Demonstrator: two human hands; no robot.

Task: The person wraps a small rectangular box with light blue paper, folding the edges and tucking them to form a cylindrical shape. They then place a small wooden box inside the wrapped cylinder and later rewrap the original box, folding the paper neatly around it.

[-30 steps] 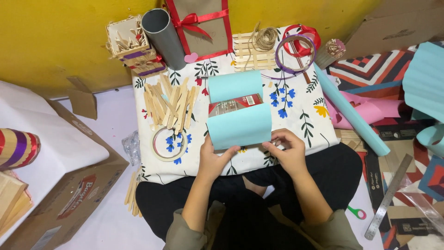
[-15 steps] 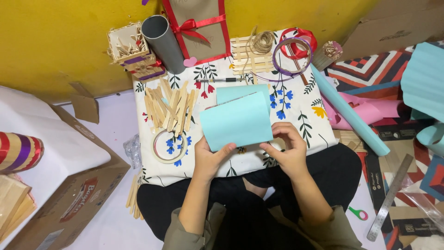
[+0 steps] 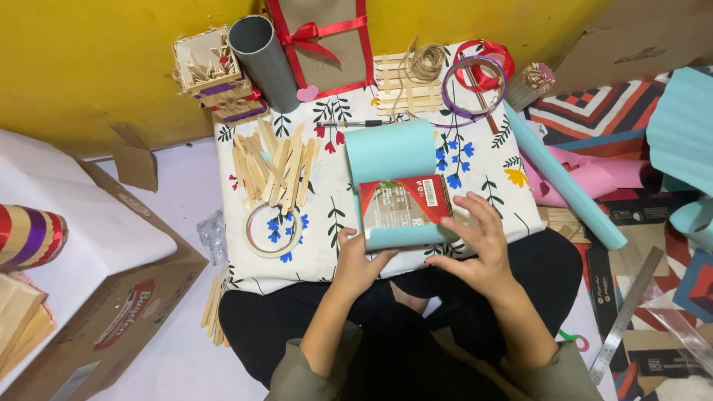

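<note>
The light blue paper sheet (image 3: 391, 152) hides the lower edge of the red, flat rectangular packet (image 3: 402, 201) lying on it, and the near edge of the sheet itself lies under the left hand (image 3: 357, 260) and right hand (image 3: 475, 249). The brown gift bag with red ribbon (image 3: 327, 41) is cut off by the top edge. The red-and-gold striped roll (image 3: 28, 238) is cut off at the left edge. The steel ruler (image 3: 627, 312) runs partly under clear plastic.

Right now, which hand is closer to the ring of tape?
Left. The left hand is just right of the tape ring, a short gap away; the right hand is farther right, beyond the red packet.
</note>
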